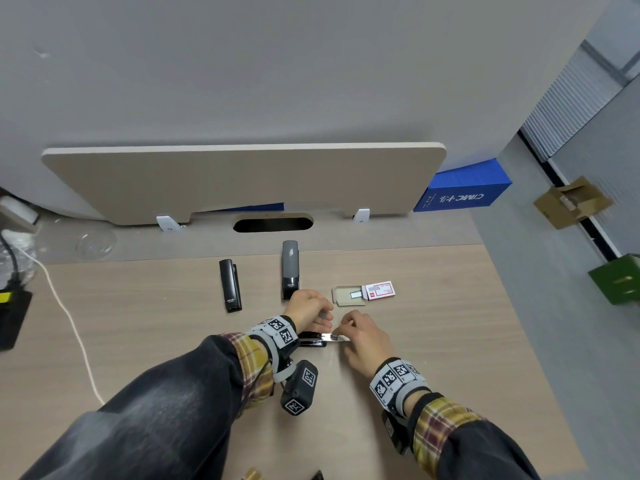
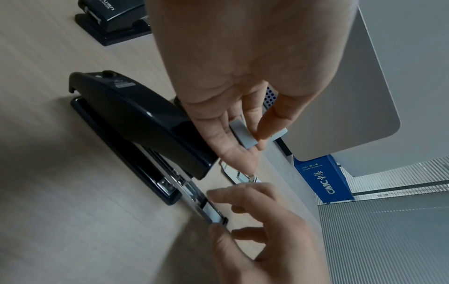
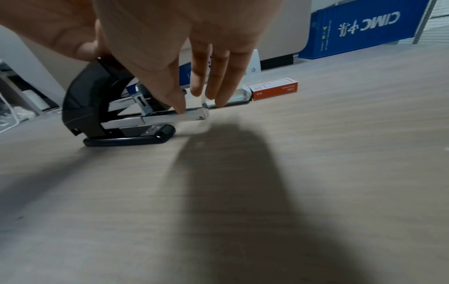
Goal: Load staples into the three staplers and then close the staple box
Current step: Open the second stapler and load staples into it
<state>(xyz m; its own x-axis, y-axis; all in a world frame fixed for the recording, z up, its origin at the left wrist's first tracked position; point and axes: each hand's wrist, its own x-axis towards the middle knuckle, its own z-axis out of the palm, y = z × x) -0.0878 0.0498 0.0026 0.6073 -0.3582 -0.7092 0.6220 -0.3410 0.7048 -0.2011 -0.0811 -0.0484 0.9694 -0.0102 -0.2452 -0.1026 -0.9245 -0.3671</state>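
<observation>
A black stapler (image 1: pixel 311 341) lies near the desk's front, its metal magazine (image 2: pixel 194 194) pulled out toward the right. My right hand (image 1: pixel 363 341) pinches the magazine's end (image 3: pixel 194 115) between thumb and fingers. Just above the stapler, my left hand (image 1: pixel 308 310) pinches a grey staple strip (image 2: pixel 243 136). Farther back stand a black stapler (image 1: pixel 230 285) and a grey stapler (image 1: pixel 290 270), both untouched. The red-and-white staple box (image 1: pixel 380 291) lies to the right behind my hands, with its inner tray (image 1: pixel 348 295) slid out to the left and staples showing in it.
A beige divider panel (image 1: pixel 242 178) runs along the desk's back, above a cable slot (image 1: pixel 273 225). A blue box (image 1: pixel 464 188) sits at the back right. A white cable (image 1: pixel 69 317) and a black device (image 1: pixel 14 320) lie at the left. The desk's right edge is close.
</observation>
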